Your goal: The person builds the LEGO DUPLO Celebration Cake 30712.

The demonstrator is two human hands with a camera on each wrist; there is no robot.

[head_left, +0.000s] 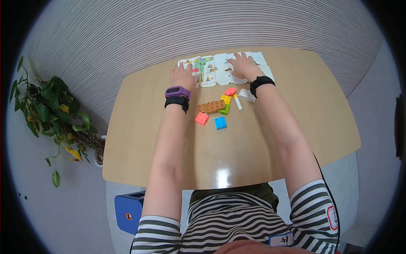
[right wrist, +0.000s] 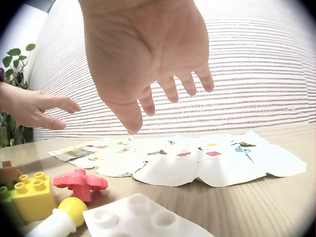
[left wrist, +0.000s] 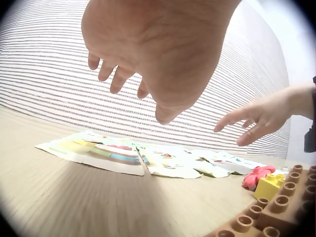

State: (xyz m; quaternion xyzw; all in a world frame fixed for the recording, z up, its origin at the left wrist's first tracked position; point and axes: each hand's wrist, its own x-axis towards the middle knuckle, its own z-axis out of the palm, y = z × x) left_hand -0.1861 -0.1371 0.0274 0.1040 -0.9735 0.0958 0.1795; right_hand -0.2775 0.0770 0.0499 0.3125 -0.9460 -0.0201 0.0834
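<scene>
A creased, printed paper sheet (head_left: 220, 71) lies unfolded near the table's far edge. My left hand (head_left: 184, 77) is over its left end, fingers spread and holding nothing. Over the right part is my right hand (head_left: 245, 67), also spread and holding nothing. In both wrist views the palms face down, with a gap above the paper. Nearer to me lie toy bricks: a long brown one (head_left: 211, 106), a yellow one (head_left: 226, 99), a green one (head_left: 224, 110), a coral one (head_left: 202, 119) and a blue one (head_left: 220, 123).
Beside the bricks are a coral flower-shaped piece (right wrist: 80, 182), a white studded piece (right wrist: 143, 217) and a white stick with a yellow end (head_left: 237, 103). A ridged wall (head_left: 211, 25) rises behind the table (head_left: 144, 139). At left stands a leafy plant (head_left: 59, 106); a blue box (head_left: 128, 211) is below.
</scene>
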